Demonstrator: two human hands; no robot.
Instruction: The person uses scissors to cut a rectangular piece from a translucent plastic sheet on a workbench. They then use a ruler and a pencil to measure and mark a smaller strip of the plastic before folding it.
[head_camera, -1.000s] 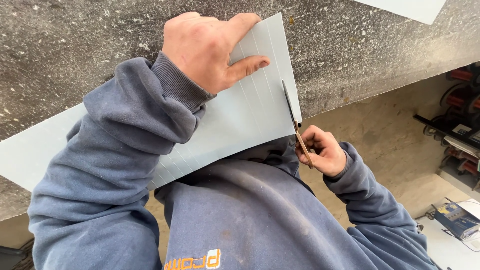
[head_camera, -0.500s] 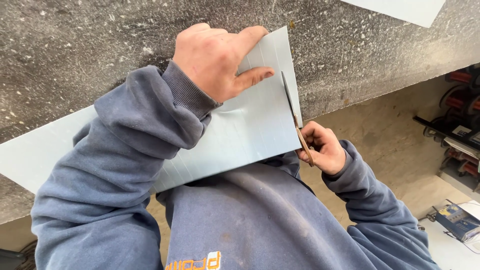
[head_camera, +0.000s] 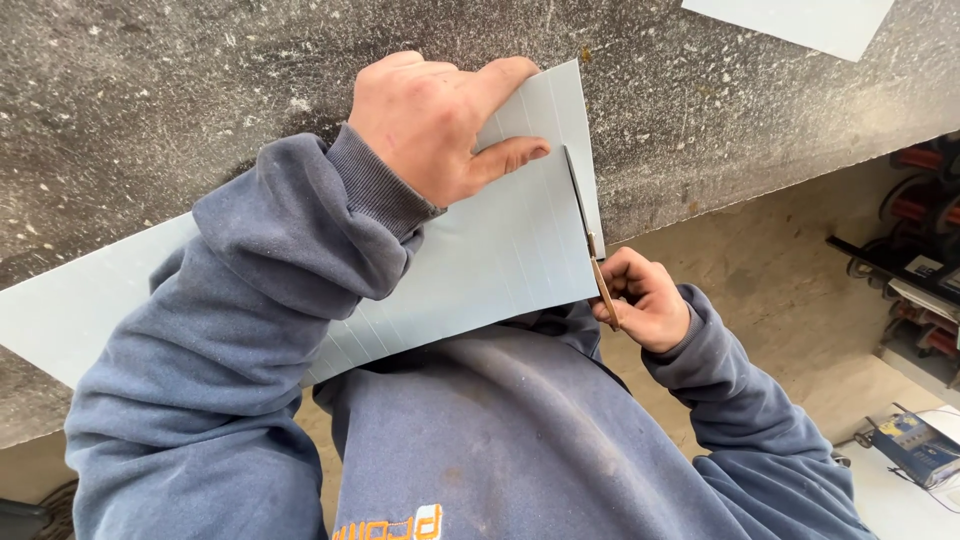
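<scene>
- The left hand (head_camera: 435, 125) presses flat, fingers spread, on a pale grey sheet (head_camera: 500, 260) lying on the rough concrete surface (head_camera: 150, 110), its near edge hanging over toward the body.
- The right hand (head_camera: 645, 300) is clenched round a knife (head_camera: 590, 240), blade laid on a scored line near the sheet's right edge.
- Risk: the left thumb lies near the blade; a slip could cut it.
- If pressure eases, the sheet may shift and the cut wander off the line.

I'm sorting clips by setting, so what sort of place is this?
Probably a workshop or building site. The left hand presses a pale grey sheet onto a rough concrete slab while the right hand cuts it with a knife; tools lie on the dusty floor.
</scene>
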